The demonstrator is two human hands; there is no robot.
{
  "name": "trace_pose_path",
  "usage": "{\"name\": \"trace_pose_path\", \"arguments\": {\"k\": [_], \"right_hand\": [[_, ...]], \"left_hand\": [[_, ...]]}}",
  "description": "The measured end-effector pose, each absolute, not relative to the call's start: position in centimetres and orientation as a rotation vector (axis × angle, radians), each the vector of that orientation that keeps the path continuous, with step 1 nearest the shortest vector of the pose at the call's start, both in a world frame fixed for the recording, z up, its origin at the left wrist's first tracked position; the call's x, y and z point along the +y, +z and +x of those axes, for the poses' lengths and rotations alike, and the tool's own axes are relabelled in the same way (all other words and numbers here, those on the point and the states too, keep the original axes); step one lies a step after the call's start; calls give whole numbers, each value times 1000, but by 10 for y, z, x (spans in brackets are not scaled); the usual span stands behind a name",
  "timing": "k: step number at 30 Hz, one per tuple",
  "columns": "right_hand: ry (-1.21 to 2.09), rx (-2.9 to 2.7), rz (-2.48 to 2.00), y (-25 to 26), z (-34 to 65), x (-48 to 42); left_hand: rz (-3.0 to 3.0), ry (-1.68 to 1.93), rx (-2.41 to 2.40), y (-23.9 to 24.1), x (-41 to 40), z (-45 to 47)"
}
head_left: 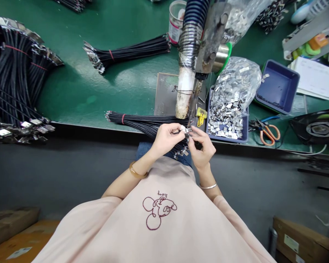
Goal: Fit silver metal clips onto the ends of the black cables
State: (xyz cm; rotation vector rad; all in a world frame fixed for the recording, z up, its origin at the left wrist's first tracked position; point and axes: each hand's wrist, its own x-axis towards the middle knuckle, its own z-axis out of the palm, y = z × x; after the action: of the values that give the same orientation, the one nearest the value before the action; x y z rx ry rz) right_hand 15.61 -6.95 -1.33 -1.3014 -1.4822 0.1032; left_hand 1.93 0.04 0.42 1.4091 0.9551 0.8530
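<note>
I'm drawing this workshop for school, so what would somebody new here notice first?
Probably the fat hose hanging over the green table, with the left hand and right hand pinching small pieces just below its tip in the picture. Next, maybe the big pile of black cables on the far left, and the clear bag of shiny metal bits in a blue tray, right of the hose.

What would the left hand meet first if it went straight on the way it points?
Past the small metal plug it touches, probably the right hand; exact depth is unclear.
</note>
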Motion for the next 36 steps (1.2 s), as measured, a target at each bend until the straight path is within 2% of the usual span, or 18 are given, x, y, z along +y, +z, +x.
{"name": "trace_pose_path", "arguments": {"k": [14, 36], "right_hand": [[19, -1498, -1404, -4, 156, -58], [188, -1397, -1453, 0, 155, -59]], "left_hand": [[1432, 961, 1023, 12, 0, 26], [1478, 871, 1045, 10, -2, 22]]}}
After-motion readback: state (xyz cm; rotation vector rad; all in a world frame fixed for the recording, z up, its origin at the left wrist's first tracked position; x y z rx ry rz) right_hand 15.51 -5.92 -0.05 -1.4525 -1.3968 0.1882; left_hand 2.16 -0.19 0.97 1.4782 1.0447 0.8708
